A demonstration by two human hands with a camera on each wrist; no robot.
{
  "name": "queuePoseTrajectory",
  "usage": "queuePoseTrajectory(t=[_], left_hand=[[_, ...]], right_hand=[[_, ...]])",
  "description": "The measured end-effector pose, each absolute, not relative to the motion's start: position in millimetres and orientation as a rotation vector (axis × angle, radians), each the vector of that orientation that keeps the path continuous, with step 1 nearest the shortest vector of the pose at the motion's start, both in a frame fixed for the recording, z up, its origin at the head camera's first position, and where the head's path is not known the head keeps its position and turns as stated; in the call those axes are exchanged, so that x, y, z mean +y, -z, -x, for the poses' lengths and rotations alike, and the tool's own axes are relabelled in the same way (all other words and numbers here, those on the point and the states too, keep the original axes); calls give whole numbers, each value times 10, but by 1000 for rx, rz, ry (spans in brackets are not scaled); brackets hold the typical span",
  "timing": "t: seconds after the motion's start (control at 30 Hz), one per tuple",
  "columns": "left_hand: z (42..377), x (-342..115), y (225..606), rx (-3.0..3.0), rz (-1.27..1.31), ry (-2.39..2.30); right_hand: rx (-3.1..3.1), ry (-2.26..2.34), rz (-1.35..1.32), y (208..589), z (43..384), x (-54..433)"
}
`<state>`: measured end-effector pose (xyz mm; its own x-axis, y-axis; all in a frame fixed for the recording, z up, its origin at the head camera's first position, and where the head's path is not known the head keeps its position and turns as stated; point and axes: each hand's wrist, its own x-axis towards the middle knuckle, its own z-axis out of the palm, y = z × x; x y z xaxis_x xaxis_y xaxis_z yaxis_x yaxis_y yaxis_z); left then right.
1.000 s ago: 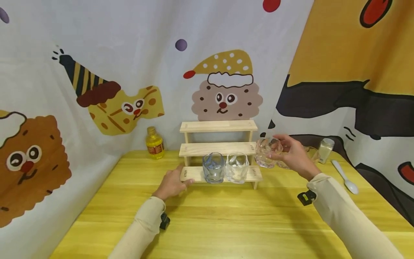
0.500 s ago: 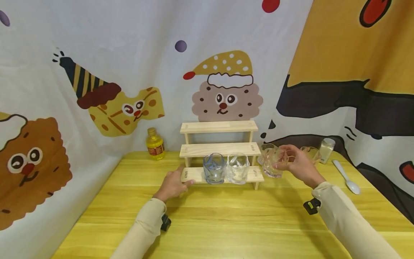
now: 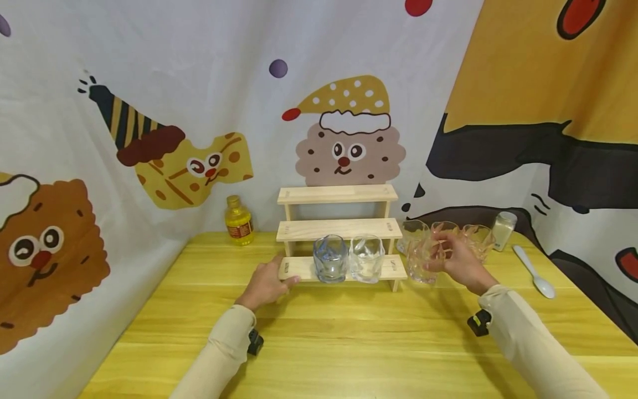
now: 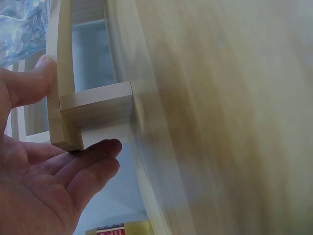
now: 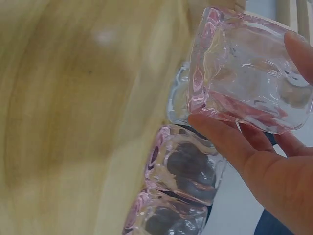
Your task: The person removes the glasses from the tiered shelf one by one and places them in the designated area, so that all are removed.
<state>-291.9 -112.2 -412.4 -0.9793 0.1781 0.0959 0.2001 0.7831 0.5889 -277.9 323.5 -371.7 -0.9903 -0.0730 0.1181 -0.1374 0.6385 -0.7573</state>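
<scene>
A three-step wooden stand (image 3: 339,228) rises at the back of the table. On its lowest step, a bluish glass (image 3: 330,260) and a clear glass (image 3: 366,260) sit side by side. My left hand (image 3: 264,284) grips that step's left end; the left wrist view shows the thumb (image 4: 30,84) on the board and fingers around its end. Beside the stand's right end, my right hand (image 3: 461,263) holds a faceted pink glass (image 5: 249,68) between thumb and fingers. Past it, the right wrist view shows a bluish-clear glass (image 5: 177,100) and two pink glasses (image 5: 188,166) standing in a row.
Left of the stand is a bottle of yellow liquid (image 3: 239,224). At the back right stand a small lidded jar (image 3: 503,231) and, nearer, a white spoon (image 3: 535,277). A printed cloth (image 3: 224,100) hangs right behind the table.
My right hand has brought the pink glass down, a little right and nearer to me, uncovering a glass behind it. My left hand stays on the stand.
</scene>
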Motion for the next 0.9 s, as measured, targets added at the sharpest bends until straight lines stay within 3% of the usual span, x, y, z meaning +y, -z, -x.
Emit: queuePoseTrajectory(t=[0.9], left_hand=[[2928,-1118,4127,-2939,309,980]], right_hand=[[-2774,-1403,-191,3964,2853,3211]])
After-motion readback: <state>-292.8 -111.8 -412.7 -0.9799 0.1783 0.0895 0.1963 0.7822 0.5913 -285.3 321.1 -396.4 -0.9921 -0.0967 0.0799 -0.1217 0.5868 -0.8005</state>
